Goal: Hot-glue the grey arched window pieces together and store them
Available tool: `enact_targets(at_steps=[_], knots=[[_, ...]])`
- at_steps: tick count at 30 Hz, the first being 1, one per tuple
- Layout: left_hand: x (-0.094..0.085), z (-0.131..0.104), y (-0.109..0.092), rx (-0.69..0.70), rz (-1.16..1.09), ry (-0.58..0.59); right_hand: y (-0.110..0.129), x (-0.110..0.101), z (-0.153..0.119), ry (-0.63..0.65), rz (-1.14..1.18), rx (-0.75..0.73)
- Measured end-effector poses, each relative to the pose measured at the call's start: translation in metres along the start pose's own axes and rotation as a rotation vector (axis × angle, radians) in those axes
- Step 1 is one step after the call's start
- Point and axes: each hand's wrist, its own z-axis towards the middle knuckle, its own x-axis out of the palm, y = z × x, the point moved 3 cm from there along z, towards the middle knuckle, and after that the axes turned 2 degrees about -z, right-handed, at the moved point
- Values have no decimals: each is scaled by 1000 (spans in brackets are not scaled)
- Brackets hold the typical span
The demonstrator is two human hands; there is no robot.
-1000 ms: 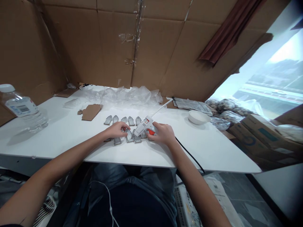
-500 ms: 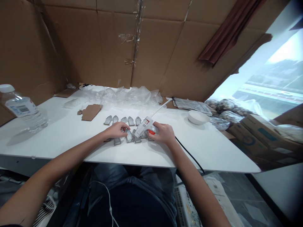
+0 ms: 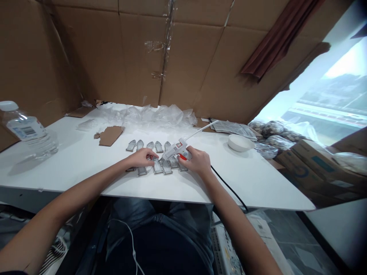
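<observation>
My right hand [image 3: 197, 159] is wrapped round a white glue gun [image 3: 175, 149] with an orange trigger, a white stick rising from its rear. The gun's nozzle points left and down, close to the fingertips of my left hand [image 3: 143, 157]. Those left fingers are bent together over the small grey metal pieces [image 3: 158, 166]; whatever they pinch is too small to make out. Several such pieces lie in two rows on the white table [image 3: 86, 168], the front row partly under my hands.
A water bottle [image 3: 31, 131] stands at the left. Torn cardboard [image 3: 110, 136] and clear plastic bags [image 3: 155, 115] lie toward the back. On the right are a white bowl [image 3: 241, 143], bagged goods and cardboard boxes [image 3: 318, 164]. A black cord [image 3: 229, 187] crosses the front edge.
The glue gun has tilted flatter, its nozzle now nearer my left fingertips and its rear stick swung right. My left hand has hardly moved.
</observation>
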Motion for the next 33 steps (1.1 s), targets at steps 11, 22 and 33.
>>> enact_targets(at_steps=[11,22,33], knots=[[1,1,1,-5,-13,1,11,-1,-4,-30,-37,-99],[1,1,2,-8,-25,-10,12,-3,-7,-166,-66,-290],[2,1,3,-6,-16,-4,11,-1,-6,-239,-93,-268]])
